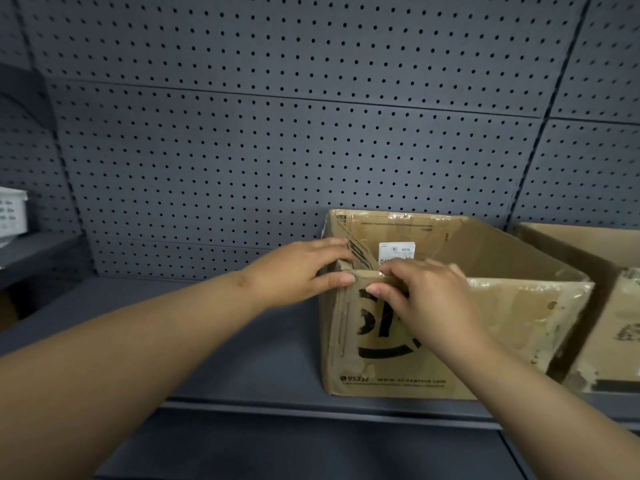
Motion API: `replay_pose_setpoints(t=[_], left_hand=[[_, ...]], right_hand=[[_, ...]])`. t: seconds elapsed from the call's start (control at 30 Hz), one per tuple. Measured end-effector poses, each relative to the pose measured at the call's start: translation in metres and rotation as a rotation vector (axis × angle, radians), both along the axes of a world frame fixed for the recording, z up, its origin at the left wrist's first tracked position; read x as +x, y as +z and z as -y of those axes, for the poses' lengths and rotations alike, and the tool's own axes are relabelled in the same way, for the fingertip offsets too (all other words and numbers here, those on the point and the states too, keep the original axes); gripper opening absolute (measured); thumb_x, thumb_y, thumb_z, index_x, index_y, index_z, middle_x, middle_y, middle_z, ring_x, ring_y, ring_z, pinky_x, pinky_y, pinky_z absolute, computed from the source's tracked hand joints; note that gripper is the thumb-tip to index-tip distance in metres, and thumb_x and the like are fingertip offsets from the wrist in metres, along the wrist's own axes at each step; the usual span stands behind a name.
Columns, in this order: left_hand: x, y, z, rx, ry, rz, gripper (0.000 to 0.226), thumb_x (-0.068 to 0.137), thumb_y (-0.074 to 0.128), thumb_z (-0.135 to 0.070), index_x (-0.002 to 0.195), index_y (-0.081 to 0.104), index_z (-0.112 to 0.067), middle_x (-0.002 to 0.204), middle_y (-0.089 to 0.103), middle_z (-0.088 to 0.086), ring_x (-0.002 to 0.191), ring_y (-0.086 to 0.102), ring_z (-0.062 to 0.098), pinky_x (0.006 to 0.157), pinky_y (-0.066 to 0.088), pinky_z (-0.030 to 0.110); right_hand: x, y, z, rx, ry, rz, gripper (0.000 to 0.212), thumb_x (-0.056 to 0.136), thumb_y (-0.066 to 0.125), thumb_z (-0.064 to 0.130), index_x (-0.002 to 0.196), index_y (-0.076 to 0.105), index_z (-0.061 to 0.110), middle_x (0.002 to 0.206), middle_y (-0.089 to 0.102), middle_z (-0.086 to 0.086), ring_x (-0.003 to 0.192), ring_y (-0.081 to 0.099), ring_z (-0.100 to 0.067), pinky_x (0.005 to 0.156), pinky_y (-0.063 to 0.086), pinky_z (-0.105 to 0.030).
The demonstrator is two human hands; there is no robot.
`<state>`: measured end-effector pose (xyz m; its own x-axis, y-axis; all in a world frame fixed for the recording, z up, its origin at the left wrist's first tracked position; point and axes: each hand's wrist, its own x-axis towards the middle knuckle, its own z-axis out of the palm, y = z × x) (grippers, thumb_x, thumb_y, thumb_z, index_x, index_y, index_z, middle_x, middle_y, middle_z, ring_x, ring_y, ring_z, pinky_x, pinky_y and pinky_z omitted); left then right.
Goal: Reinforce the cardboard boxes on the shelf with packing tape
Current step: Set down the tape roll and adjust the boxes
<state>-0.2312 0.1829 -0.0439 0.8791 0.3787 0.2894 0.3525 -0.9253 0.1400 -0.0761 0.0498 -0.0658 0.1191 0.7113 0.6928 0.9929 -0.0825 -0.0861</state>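
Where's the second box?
Head view, far right edge, partly cropped: the second cardboard box sits on the shelf, just right of the open box with the black logo.

We see an open brown cardboard box [388, 372] standing upright on the dark grey shelf [242, 358], close to its front edge. Its front carries a large black logo and a line of small print along the bottom. Clear, wrinkled packing tape [526, 306] shines across the upper right of that front. We hold the near left corner: our left hand [294, 271] on the side wall, our right hand [429, 296] over the front rim. A second box [609, 327], worn and torn, stands just beside it on the right.
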Motion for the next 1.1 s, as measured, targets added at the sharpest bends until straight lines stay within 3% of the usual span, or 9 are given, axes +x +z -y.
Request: replay_pose_setpoints(t=[0.2,0.37,0.5,0.7,0.9,1.1], left_hand=[[0.003,-0.006,0.004,0.0,0.004,0.11,0.036,0.096,0.04,-0.037,0.126,0.055,-0.023,0.149,0.036,-0.003,0.136,0.032,0.007,0.106,0.03,0.024],[0.002,-0.009,0.009,-0.029,0.008,0.135,0.038,0.096,0.04,-0.037,0.128,0.052,-0.02,0.147,0.037,-0.006,0.13,0.04,0.01,0.099,0.034,0.024],[0.0,-0.018,0.007,-0.039,0.029,0.054,0.07,0.08,0.057,-0.054,0.14,0.032,-0.027,0.155,0.015,-0.015,0.135,0.029,0.004,0.1,0.032,0.023],[0.002,-0.021,0.011,-0.076,0.042,0.153,0.066,0.079,0.063,-0.048,0.136,0.037,-0.024,0.153,0.018,-0.017,0.132,0.036,0.009,0.098,0.04,0.031],[0.002,-0.035,0.011,-0.087,0.003,0.079,0.12,0.057,0.081,-0.049,0.145,0.005,-0.019,0.154,-0.009,-0.016,0.135,0.024,0.005,0.102,0.033,0.022],[0.002,-0.039,0.011,-0.05,0.018,0.109,0.123,0.058,0.08,-0.049,0.146,0.001,-0.018,0.155,-0.011,-0.014,0.138,0.022,0.007,0.102,0.031,0.022]], right_hand=[[0.0,-0.003,-0.002,0.018,-0.012,0.003,0.025,0.076,0.069,0.043,0.09,0.07,0.023,0.079,0.072,0.005,0.075,0.063,-0.023,0.068,0.029,-0.029],[-0.001,-0.001,-0.001,0.013,0.002,-0.022,0.027,0.077,0.067,0.044,0.094,0.07,0.024,0.083,0.072,0.005,0.08,0.062,-0.023,0.07,0.027,-0.029],[-0.001,-0.003,0.0,0.025,0.012,-0.012,0.029,0.078,0.066,0.045,0.097,0.07,0.023,0.085,0.072,0.005,0.082,0.062,-0.023,0.07,0.027,-0.029],[-0.001,-0.002,-0.001,0.015,0.015,-0.019,0.032,0.081,0.061,0.048,0.103,0.068,0.025,0.093,0.071,0.006,0.09,0.06,-0.021,0.072,0.024,-0.028],[-0.002,-0.001,0.001,0.02,0.027,-0.02,0.034,0.082,0.059,0.049,0.105,0.067,0.025,0.097,0.07,0.007,0.094,0.059,-0.021,0.074,0.023,-0.028],[-0.002,-0.002,0.002,0.016,0.021,-0.019,0.033,0.083,0.059,0.049,0.104,0.067,0.025,0.097,0.07,0.007,0.094,0.059,-0.021,0.074,0.023,-0.027]])
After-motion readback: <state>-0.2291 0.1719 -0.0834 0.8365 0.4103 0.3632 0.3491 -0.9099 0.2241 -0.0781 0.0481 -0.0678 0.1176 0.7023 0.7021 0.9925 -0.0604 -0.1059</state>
